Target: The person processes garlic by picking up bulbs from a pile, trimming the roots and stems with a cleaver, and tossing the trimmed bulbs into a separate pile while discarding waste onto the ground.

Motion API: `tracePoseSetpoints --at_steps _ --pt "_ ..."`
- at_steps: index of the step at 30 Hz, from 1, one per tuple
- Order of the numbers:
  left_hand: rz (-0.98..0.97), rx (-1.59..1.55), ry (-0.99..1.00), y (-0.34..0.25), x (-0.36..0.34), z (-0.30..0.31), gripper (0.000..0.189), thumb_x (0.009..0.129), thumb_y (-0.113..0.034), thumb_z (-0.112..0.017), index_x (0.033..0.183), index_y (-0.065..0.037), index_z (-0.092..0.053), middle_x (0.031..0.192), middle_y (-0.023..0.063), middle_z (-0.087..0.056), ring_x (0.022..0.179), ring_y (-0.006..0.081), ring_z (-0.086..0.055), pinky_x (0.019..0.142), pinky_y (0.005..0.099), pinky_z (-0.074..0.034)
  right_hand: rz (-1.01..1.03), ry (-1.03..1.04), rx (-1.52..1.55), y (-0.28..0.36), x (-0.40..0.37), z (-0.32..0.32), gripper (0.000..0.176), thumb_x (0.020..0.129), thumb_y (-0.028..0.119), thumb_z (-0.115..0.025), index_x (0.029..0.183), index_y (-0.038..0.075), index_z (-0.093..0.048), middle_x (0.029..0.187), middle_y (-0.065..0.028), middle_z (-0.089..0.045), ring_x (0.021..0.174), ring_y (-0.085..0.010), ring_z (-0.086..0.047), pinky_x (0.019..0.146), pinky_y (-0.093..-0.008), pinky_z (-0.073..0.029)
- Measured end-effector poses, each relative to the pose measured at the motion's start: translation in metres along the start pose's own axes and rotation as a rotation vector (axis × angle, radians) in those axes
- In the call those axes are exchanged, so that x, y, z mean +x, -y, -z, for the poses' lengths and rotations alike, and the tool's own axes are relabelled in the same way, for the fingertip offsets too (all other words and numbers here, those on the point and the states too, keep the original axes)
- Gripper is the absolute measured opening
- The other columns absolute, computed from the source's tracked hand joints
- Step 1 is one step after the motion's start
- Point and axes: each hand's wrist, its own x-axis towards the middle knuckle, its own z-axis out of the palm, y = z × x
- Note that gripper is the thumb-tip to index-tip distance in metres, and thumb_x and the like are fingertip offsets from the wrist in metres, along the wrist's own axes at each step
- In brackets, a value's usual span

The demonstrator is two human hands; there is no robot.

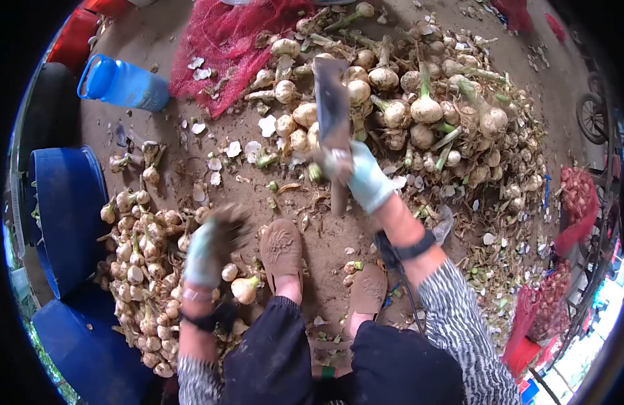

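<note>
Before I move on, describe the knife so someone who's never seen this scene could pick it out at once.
Start at the big garlic pile at upper right, then find the gloved right hand at its lower left. That hand holds the knife, its broad metal blade pointing up the picture. Its flat, straight-sided shape sets it apart from the round, pale bulbs beside it.

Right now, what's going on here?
A person in gloves is at work between two heaps of pale bulbs on the ground. The right hand grips a broad-bladed knife, its blade pointing toward the larger heap, where many bulbs have long stems. The left hand is over the edge of the smaller heap; it is blurred, so I can't tell whether it holds anything. Pale scraps litter the ground.
</note>
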Motion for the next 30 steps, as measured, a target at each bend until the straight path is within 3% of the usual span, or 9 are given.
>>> tracePoseSetpoints --at_steps 3,5,6,10,13,17,23,25,30 --pt "0.279 -0.394 0.421 0.029 0.054 -0.045 0.063 0.082 -0.051 -0.053 0.12 -0.001 -0.045 0.113 0.0139 -0.055 0.098 0.0256 -0.056 0.086 0.0364 -0.045 0.073 0.221 -0.127 0.008 -0.074 -0.029 0.042 0.082 0.036 -0.058 0.1 -0.002 -0.058 0.095 -0.0092 -0.06 0.09 -0.0152 -0.057 0.077 -0.0266 -0.047" --pt "0.134 -0.427 0.198 0.05 0.07 -0.075 0.062 0.079 -0.053 -0.056 0.112 -0.002 -0.051 0.104 0.0111 -0.059 0.094 0.0228 -0.057 0.086 0.0357 -0.045 0.069 0.358 0.046 -0.033 -0.091 -0.019 0.038 0.081 0.032 -0.06 0.1 -0.001 -0.058 0.096 -0.0066 -0.061 0.09 -0.0156 -0.057 0.08 -0.0271 -0.045" --pt "0.201 -0.498 0.34 0.05 0.066 -0.08 0.06 0.078 -0.051 -0.059 0.11 -0.002 -0.053 0.101 0.0104 -0.06 0.092 0.0204 -0.058 0.086 0.0346 -0.046 0.064 0.252 -0.257 -0.033 -0.1 -0.024 0.037 0.08 0.029 -0.062 0.101 -0.001 -0.058 0.096 -0.0068 -0.06 0.091 -0.0168 -0.056 0.082 -0.029 -0.044" --pt "0.037 -0.212 0.364 0.045 0.043 -0.061 0.081 0.06 -0.052 -0.075 0.115 0.002 -0.049 0.105 0.0097 -0.059 0.095 0.0208 -0.058 0.084 0.0342 -0.047 -0.515 0.147 0.026 -0.042 -0.121 0.026 0.042 0.076 0.015 -0.061 0.11 -0.006 -0.049 0.092 -0.0093 -0.058 0.086 -0.0177 -0.055 0.082 -0.0391 -0.049" --pt "-0.097 -0.036 0.35 0.049 0.038 -0.062 0.076 0.062 -0.044 -0.077 0.115 0.002 -0.048 0.103 0.0094 -0.059 0.094 0.0207 -0.058 0.078 0.0333 -0.05 -0.125 -0.125 -0.656 -0.02 -0.119 -0.01 0.024 0.072 0.015 -0.067 0.087 0.001 -0.054 0.069 -0.0016 -0.054 0.06 -0.0123 -0.05 0.055 -0.0277 -0.046" --pt "0.087 0.112 0.374 0.052 0.034 -0.048 0.05 0.064 -0.02 -0.076 0.104 0.001 -0.055 0.094 0.0074 -0.061 0.085 0.0168 -0.059 0.069 0.0309 -0.052 0.245 -0.005 -1.279 -0.033 -0.111 -0.018 0.027 0.061 0.016 -0.066 0.083 0.004 -0.055 0.073 -0.0143 -0.056 0.067 -0.033 -0.057 0.061 -0.0391 -0.047" --pt "0.129 0.336 0.319 0.058 0.019 -0.036 0.048 0.064 -0.008 -0.074 0.107 -0.003 -0.053 0.094 0.0025 -0.06 0.082 0.0108 -0.056 0.071 0.0282 -0.049 0.149 0.121 -1.473 -0.039 -0.116 -0.022 0.032 0.058 0.017 -0.065 0.086 0.005 -0.055 0.081 -0.0149 -0.057 0.075 -0.0342 -0.058 0.064 -0.0413 -0.049" --pt "-0.109 0.491 0.402 0.065 0.019 -0.029 0.054 0.066 -0.011 -0.075 0.112 -0.004 -0.048 0.098 0.0019 -0.059 0.085 0.0096 -0.053 0.076 0.0276 -0.048 0.106 0.134 -1.491 -0.041 -0.117 -0.024 0.032 0.057 0.017 -0.065 0.086 0.005 -0.056 0.081 -0.0146 -0.056 0.075 -0.0338 -0.058 0.064 -0.0412 -0.048" --pt "0.157 0.404 0.203 0.064 0.004 -0.035 0.06 0.068 -0.015 -0.074 0.118 -0.003 -0.043 0.109 0.0056 -0.054 0.098 0.0131 -0.051 0.088 0.0286 -0.042 0.1 0.171 -1.444 -0.044 -0.12 -0.03 0.033 0.057 0.018 -0.066 0.085 0.005 -0.056 0.077 -0.0139 -0.056 0.073 -0.0337 -0.058 0.063 -0.0406 -0.048"
